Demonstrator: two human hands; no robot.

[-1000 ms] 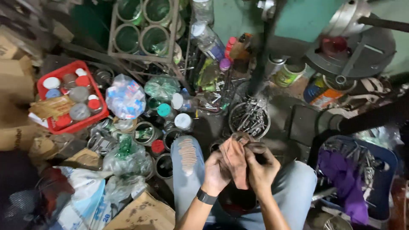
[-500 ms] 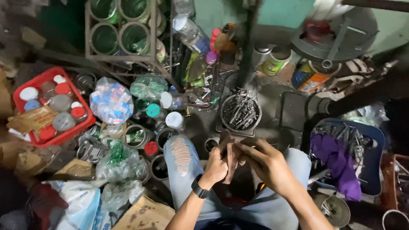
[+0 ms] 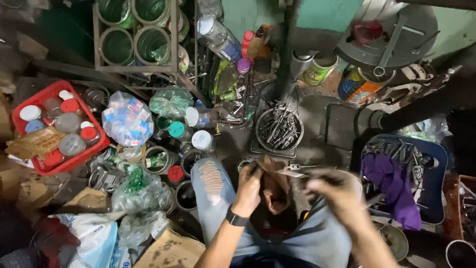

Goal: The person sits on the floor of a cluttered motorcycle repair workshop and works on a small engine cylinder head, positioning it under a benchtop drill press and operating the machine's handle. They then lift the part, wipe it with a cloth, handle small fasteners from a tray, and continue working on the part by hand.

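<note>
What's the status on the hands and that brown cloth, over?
Left hand grips brown cloth over the lap. Right hand blurred beside it; grip cannot be told. Round tray of metal bits just ahead, apart from both hands.

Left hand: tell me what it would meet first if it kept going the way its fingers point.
Probably the round tray of metal bits ahead of the left hand, past the brown rag it holds; depth is unclear.
</note>
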